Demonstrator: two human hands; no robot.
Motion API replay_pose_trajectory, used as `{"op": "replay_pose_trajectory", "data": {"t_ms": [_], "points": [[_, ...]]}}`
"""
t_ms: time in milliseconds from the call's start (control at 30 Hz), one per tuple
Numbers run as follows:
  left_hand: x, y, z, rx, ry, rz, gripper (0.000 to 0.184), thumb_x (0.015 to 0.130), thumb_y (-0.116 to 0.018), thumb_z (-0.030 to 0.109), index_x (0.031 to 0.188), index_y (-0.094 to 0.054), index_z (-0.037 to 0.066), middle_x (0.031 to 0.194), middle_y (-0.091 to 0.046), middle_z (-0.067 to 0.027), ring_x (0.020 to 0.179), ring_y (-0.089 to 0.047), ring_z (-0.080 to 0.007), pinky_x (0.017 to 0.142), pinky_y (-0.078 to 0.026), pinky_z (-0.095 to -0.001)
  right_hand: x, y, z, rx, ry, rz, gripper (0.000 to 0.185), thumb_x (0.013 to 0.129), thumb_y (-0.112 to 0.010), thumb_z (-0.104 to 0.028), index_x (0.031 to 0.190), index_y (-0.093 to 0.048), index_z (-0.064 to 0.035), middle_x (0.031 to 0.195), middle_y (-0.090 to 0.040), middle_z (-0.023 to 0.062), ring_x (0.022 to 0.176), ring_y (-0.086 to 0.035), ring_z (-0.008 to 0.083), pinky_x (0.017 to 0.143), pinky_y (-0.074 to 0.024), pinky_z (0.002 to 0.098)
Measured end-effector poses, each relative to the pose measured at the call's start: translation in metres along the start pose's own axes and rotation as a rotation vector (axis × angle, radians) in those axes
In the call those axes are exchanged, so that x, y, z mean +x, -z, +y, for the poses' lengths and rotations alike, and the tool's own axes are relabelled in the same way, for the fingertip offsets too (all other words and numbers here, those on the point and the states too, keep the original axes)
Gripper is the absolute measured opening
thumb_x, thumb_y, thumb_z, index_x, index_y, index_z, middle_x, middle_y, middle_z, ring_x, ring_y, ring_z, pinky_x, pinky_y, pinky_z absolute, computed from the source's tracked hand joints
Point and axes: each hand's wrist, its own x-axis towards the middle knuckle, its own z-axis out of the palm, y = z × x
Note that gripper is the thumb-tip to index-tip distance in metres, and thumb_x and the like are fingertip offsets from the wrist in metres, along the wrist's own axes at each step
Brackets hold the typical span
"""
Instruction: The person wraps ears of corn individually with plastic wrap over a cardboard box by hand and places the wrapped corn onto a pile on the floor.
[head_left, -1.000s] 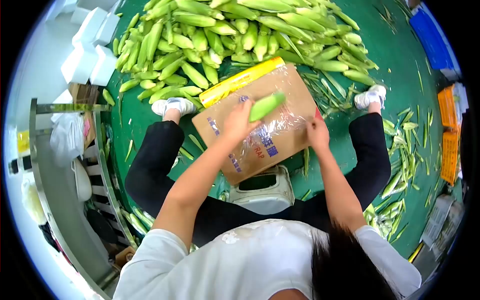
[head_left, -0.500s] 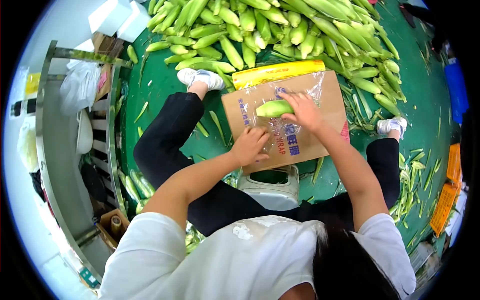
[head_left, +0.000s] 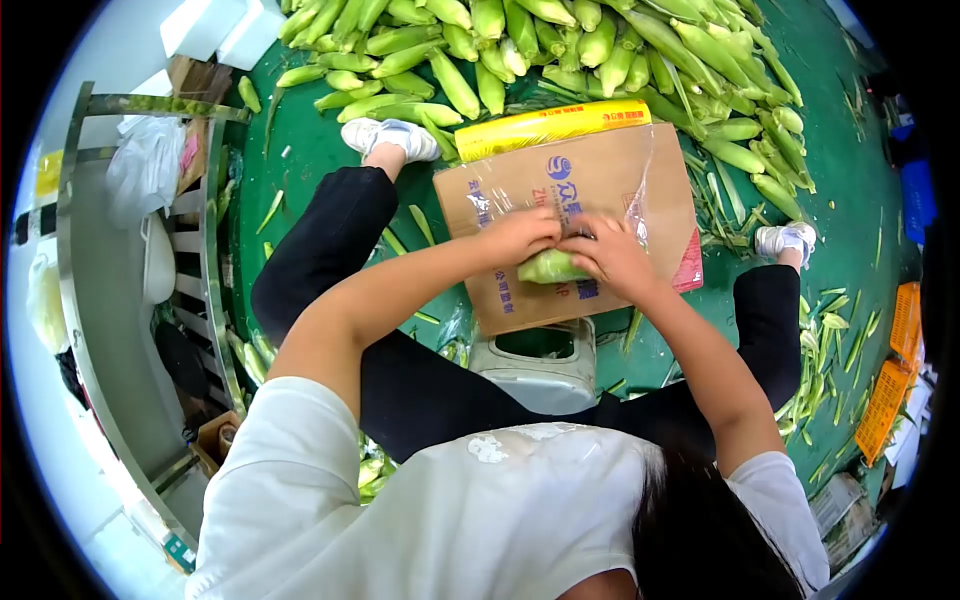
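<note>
An ear of corn, pale green, lies across the cardboard box in front of me. Clear cling film is spread over the box top and shines near its right side. My left hand is curled at the far side of the ear, its fingers closed on the film. My right hand bends over the ear's right end, thumb and fingers gripping it. Both hands' fingertips nearly meet and partly hide the ear. A yellow roll of film lies along the box's far edge.
A large heap of corn covers the floor beyond the box. A plastic stool stands under the box's near edge. Left is a metal rack; orange crates are at right. Husk strips litter the green floor.
The ear of corn has shifted toward me and turned a little. My left hand has moved up and right to meet my right hand, which has come nearer to me.
</note>
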Motion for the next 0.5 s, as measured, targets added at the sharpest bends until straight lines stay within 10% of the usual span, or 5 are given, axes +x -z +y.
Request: {"op": "replay_pose_trajectory", "data": {"t_ms": [67,200,267,433,500], "points": [[0.03,0.005,-0.008,0.307,-0.114,0.031,0.019,0.086,-0.069,0.021,0.099,-0.06,0.011,0.091,-0.062,-0.0124,0.09,-0.062,-0.0355,0.075,-0.051,-0.0459,0.02,-0.002,0.004,0.011,-0.07,0.113,0.023,0.09,-0.064,-0.034,0.103,-0.072,-0.0167,0.137,-0.052,0.0096,0.129,-0.046,0.029,0.111,-0.0309,0.0453],[0.094,0.08,-0.02,0.149,0.583,0.082,0.059,0.076,-0.08,0.029,0.127,-0.054,0.012,0.092,-0.07,-0.0106,0.085,-0.068,-0.03,0.079,-0.054,-0.0418,0.077,0.01,0.032,0.078,-0.474,0.063,0.042,0.087,-0.067,-0.041,0.119,-0.063,-0.0145,0.132,-0.055,0.0092,0.12,-0.052,0.0305,0.1,-0.041,0.0471],[0.108,0.126,-0.011,0.277,0.581,0.187,0.063,0.08,-0.078,0.029,0.133,-0.05,0.01,0.088,-0.07,-0.0095,0.081,-0.068,-0.0243,0.073,-0.054,-0.0379,0.094,0.02,0.039,0.346,-0.561,-0.061,0.051,0.082,-0.071,-0.044,0.123,-0.06,-0.0143,0.131,-0.056,0.0088,0.119,-0.053,0.0294,0.095,-0.044,0.0471],[0.143,0.093,-0.016,-0.017,0.123,0.179,0.033,0.091,-0.066,0.023,0.122,-0.063,0.012,0.099,-0.069,-0.0125,0.092,-0.067,-0.0261,0.084,-0.053,-0.037,0.079,-0.004,0.002,-0.112,-0.1,0.049,0.071,0.067,-0.084,-0.042,0.127,-0.059,-0.0144,0.123,-0.062,0.0092,0.107,-0.061,0.0292,0.089,-0.0507,0.0432],[0.15,0.047,-0.023,0.183,-0.126,-0.017,0.037,0.096,-0.057,0.041,0.129,-0.065,0.027,0.152,-0.043,-0.0115,0.14,-0.038,-0.0312,0.116,-0.025,-0.0509,0.077,-0.004,0.006,-0.008,-0.127,-0.086,0.076,0.064,-0.087,-0.039,0.13,-0.059,-0.0145,0.122,-0.064,0.0101,0.104,-0.064,0.0297,0.087,-0.0526,0.0418]]}}
